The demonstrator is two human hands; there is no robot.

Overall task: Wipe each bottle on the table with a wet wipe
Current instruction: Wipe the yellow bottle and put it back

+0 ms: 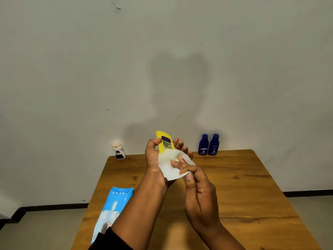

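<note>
While raised above the wooden bench point(243, 186), a yellow bottle point(164, 141) is gripped by the left hand point(155, 156). Right hand point(196, 188) pinches a white wet wipe point(173, 165) against its lower half. Two blue bottles point(208, 144) stand at two o'clock, a white bottle point(119, 150) at ten, a blue wipe pack point(113, 208) at seven.

**Lighting and picture quality: dim, soft, shadowed wall**

Light is moderate to dim and warm, and comes from behind the viewer. A broad, soft-edged shadow falls on the pale plaster wall point(72, 69) directly above the brown wooden table point(243, 186). No glare on the table's surface. Focus is soft throughout; print on items at the table's far edge is unreadable. Wide-angle distortion bends the dark skirting line beside the table.
</note>
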